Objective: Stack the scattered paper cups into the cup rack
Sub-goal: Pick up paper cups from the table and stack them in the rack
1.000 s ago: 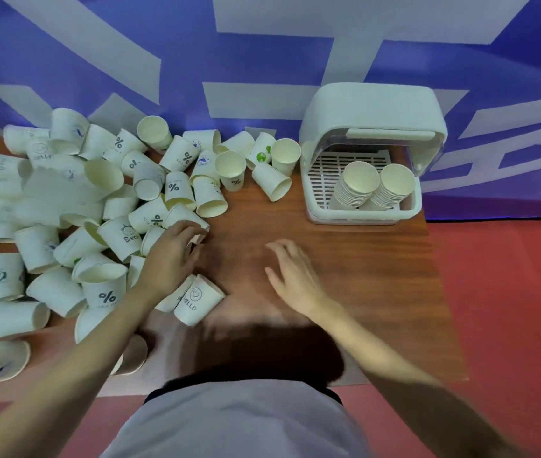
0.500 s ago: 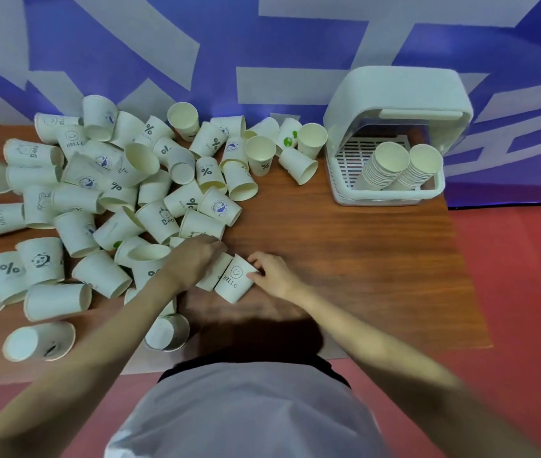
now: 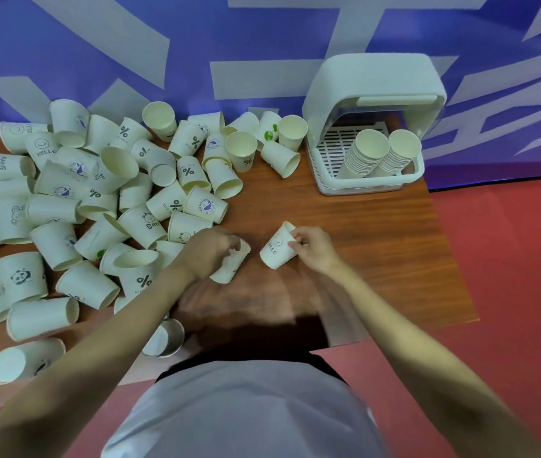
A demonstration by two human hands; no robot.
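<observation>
A tapered white paper cup printed "HELLO" (image 3: 277, 247) is being pinched near its narrow base by the right hand (image 3: 312, 247), just over the grained wooden table (image 3: 361, 233), while the left hand (image 3: 211, 252) is curling its fingers around a second, blurred paper cup (image 3: 232, 266). Beside them, smooth printed cups are lying in a loose heap (image 3: 97, 206). Farther right, the rounded white plastic cup rack (image 3: 373, 90) is holding two leaning ribbed stacks (image 3: 381, 153) on its slotted tray.
</observation>
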